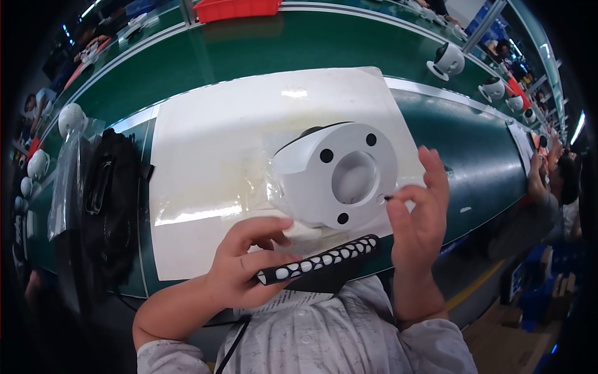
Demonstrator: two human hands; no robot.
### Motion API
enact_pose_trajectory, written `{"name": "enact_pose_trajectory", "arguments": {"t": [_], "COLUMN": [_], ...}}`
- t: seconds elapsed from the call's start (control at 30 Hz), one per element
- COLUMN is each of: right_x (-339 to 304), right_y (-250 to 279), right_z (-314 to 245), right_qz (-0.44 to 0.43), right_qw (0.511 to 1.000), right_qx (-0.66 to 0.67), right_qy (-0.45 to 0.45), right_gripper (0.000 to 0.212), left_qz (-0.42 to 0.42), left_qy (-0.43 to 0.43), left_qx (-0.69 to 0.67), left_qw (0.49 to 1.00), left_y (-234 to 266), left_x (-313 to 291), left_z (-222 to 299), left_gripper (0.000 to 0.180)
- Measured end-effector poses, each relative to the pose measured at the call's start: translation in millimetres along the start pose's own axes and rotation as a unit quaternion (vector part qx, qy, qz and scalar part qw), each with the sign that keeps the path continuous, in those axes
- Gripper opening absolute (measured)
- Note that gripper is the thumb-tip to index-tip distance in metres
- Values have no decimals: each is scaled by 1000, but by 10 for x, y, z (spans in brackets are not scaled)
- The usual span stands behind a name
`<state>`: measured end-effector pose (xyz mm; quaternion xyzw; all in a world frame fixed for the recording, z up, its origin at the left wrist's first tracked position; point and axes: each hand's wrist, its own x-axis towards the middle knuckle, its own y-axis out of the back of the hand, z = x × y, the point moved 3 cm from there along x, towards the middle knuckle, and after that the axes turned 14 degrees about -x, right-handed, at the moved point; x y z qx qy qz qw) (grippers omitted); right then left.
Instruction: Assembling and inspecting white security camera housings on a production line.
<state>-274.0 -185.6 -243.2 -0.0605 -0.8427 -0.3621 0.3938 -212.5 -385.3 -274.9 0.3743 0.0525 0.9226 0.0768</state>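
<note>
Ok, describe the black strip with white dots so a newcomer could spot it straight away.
Start at the big white sheet on the green bench. At its near edge, below the round white housing, the left hand holds the black strip slanting up to the right. A row of white dots along its length sets it apart.

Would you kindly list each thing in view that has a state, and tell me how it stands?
White round device: on its side, flat base with screw holes facing the person, clear wrap around it.
Left hand: closed around a black strip with white ovals.
Right hand: fingertips pinching a small dark part at the base's rim.
White mat: flat on the green belt.
Red bin: upright on the belt's far side.
</note>
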Motion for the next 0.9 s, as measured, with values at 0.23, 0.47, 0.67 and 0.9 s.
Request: {"name": "enact_pose_trajectory", "arguments": {"t": [0.23, 0.47, 0.67, 0.9], "right_x": [17, 41, 46, 519], "right_y": [111, 303, 42, -116], "right_z": [45, -184, 371, 546], "right_qz": [-79, -160, -220, -233], "right_qw": [994, 912, 898, 803], "right_qx": [-79, -335, 296, 478], "right_qy": [11, 176, -239, -268], "right_gripper": [4, 15, 32, 24], "left_qz": [-84, -59, -61, -9], "left_qy": [79, 91, 64, 103], "left_qx": [-11, -24, -20, -31], "left_qw": [993, 994, 996, 994], "left_y": [-53, -49, -54, 60], "left_x": [-33, -68, -25, 21], "left_z": [-148, -174, -213, -272], "left_gripper": [23, 24, 21, 17]}}
